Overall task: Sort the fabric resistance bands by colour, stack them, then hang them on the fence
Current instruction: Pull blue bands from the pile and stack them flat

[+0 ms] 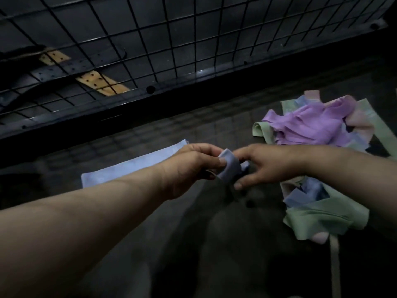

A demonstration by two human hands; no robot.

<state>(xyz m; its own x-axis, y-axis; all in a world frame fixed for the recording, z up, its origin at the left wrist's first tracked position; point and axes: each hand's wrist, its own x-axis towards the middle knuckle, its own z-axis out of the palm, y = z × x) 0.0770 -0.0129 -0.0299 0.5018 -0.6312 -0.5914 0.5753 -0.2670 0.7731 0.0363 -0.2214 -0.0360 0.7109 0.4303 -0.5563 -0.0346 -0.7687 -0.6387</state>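
Dark, dimly lit flooring [193, 250] runs up to a black wire-grid fence [150, 39] at the back. Close together at the centre, the left hand [193, 166] and right hand [266, 166] both pinch a small folded blue fabric band [229, 168] held just above the floor. A flat pale-blue fabric band [129, 168] lies under the left wrist, and a loose heap of purple, green, pink and blue bands [311, 125] sits to the right.

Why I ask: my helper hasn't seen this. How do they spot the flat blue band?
Below the black wire fence, the flat blue band lies behind the left hand. It alone lies smoothed out; the held band is folded, the pile at right crumpled.
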